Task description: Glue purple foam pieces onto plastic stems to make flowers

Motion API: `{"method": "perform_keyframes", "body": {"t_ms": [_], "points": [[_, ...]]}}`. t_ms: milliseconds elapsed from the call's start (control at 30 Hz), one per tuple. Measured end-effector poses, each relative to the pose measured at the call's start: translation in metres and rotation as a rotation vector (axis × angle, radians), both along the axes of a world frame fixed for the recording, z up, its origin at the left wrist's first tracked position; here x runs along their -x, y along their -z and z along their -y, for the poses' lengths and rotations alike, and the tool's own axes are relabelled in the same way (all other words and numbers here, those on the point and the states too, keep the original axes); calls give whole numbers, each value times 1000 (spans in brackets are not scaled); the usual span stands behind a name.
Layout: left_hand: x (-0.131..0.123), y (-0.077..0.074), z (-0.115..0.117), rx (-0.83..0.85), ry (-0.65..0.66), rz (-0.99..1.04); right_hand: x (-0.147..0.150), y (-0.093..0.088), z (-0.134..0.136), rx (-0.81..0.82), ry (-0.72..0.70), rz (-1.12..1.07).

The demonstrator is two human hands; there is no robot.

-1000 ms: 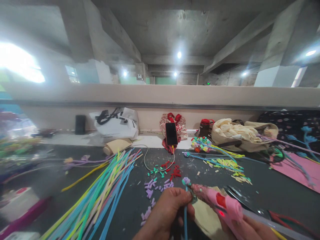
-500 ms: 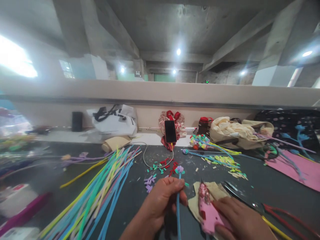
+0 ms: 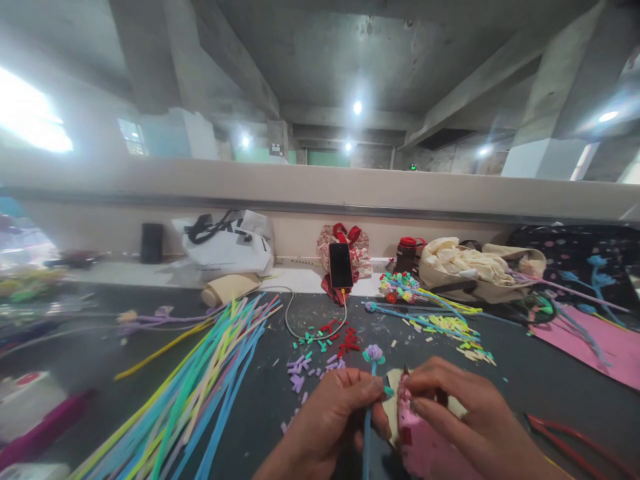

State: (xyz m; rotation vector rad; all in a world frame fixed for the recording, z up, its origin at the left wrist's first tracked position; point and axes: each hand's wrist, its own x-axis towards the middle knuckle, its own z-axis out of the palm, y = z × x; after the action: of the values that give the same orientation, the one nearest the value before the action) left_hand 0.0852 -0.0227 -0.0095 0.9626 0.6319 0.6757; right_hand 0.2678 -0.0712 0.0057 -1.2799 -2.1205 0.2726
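My left hand (image 3: 345, 410) pinches a blue pipe-cleaner stem (image 3: 367, 437) topped by a small purple flower (image 3: 373, 353) with green bits beneath it. Another green piece (image 3: 389, 392) sticks out beside my left fingertips. My right hand (image 3: 463, 407) is over the front of a pink tool (image 3: 430, 447), its thumb and fingers drawn together near the dark tip; whether anything is between them is too small to tell. Under the tool lies a beige cloth (image 3: 394, 383). Short purple pieces (image 3: 299, 365), red pieces (image 3: 349, 341) and green pieces (image 3: 315, 339) are scattered beyond my left hand.
Long coloured pipe cleaners (image 3: 200, 393) spread over the left. A phone (image 3: 341, 265) with a cable leans at the back. Finished-looking flower clusters (image 3: 400, 285) and yellow pieces (image 3: 450, 325) lie at the back right. Red-handled pliers or scissors (image 3: 565, 430) are at the right.
My right hand has risen from the pink tool's body to near its tip, fingers drawn together. My left hand and the flower have shifted slightly right, uncovering more purple pieces.
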Motion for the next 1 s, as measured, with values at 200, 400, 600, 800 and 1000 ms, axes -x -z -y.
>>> {"method": "perform_keyframes", "body": {"t_ms": [200, 400, 600, 800, 1000], "points": [[-2, 11, -7, -6, 0, 33, 20, 1, -17, -7, -53, -113], [-2, 12, -11, 7, -59, 2, 20, 4, -20, -57, -39, -116], [-2, 13, -11, 31, -43, -6, 25, 8, -25, -50, -46, -109], [0, 7, -11, 17, -37, -157, 11, -6, -30, -76, -96, -51], [2, -2, -6, -136, 2, -410, -6, -32, -43, -64, -206, 45]]}}
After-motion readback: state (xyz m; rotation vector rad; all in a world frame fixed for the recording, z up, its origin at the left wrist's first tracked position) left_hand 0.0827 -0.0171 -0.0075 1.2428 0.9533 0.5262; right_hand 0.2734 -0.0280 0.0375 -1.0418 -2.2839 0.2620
